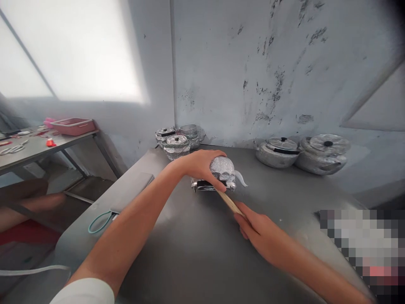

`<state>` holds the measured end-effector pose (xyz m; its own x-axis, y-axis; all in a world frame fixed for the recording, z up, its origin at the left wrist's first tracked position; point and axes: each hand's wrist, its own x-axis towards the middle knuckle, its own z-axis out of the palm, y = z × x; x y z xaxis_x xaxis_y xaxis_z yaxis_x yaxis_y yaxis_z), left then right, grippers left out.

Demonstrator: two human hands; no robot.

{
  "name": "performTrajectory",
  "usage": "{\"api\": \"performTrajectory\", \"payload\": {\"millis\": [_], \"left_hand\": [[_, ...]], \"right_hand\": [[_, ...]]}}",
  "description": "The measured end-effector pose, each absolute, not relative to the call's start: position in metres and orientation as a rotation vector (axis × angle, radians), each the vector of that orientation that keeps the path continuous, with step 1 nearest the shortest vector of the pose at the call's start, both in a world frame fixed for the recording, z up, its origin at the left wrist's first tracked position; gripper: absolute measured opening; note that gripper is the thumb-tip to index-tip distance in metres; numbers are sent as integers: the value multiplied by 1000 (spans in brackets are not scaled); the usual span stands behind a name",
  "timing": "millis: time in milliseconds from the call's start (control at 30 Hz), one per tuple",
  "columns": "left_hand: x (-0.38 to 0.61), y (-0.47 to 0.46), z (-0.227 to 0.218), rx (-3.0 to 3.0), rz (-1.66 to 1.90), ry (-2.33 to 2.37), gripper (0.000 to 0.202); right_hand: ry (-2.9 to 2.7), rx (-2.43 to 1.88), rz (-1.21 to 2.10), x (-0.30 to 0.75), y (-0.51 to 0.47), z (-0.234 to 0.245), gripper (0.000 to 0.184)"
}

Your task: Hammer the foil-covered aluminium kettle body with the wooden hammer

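Observation:
A small silver metal teapot (pixel 222 167) with a textured surface rests on the grey table in front of me, its curved spout pointing right. Its black handle bar (pixel 207 184) faces my side. My left hand (pixel 204 164) is wrapped over the teapot from the left, thumb along the front near the handle. In my right hand (pixel 253 223) is a light wooden stick (pixel 232 204), gripped at its near end. The stick's far end reaches the teapot's handle by my left thumb; its tip is hidden there.
Several silver pots (pixel 176 145) stand at the table's back left. Two lidded pots (pixel 280 152) sit at the back right by the stained wall. A grey power bank (pixel 134 192) with a teal cord lies left. A side table holds a pink basket (pixel 74 126) and scissors (pixel 15 148).

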<state>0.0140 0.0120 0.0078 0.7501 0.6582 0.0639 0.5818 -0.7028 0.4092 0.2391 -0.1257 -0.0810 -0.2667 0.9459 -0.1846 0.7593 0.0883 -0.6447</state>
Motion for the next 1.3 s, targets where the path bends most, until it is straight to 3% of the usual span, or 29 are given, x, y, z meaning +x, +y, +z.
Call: {"api": "performTrajectory", "payload": {"millis": [1300], "left_hand": [[10, 18, 7, 2500, 328, 979, 96]], "right_hand": [[-1975, -1798, 878, 220, -140, -84, 37]]}}
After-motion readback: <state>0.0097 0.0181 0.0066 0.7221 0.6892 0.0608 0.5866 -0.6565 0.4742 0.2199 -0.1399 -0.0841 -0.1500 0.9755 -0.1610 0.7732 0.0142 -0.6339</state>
